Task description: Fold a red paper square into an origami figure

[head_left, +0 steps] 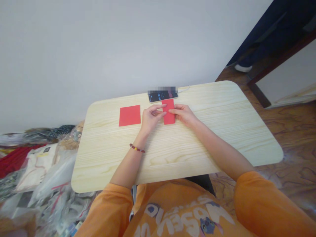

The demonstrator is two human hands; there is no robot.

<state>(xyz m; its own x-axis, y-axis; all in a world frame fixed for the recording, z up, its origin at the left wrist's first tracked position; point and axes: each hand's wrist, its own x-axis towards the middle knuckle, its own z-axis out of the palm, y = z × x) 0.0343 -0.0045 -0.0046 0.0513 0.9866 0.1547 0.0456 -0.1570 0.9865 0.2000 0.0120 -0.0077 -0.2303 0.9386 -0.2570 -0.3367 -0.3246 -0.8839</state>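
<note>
Between my two hands is a narrow upright rectangle of red paper (169, 118), apparently folded, just above or on the tabletop. My left hand (151, 116) grips its left edge, thumb and fingertips on the paper. From the other side my right hand (184, 114) pinches the right edge, its thumb across the front. To the left of my left hand lies a flat, nearly square stack or sheet of red paper (129, 115). A dark phone (161, 95) with a lit screen lies just beyond the paper in my hands.
The light wood-grain table (197, 148) has rounded corners and stands against a white wall (111, 49). A white cable (184, 89) runs from the phone. Clothes and plastic bags (49, 174) are piled at the left. At the far right, a person's foot (243, 68) shows by a doorway.
</note>
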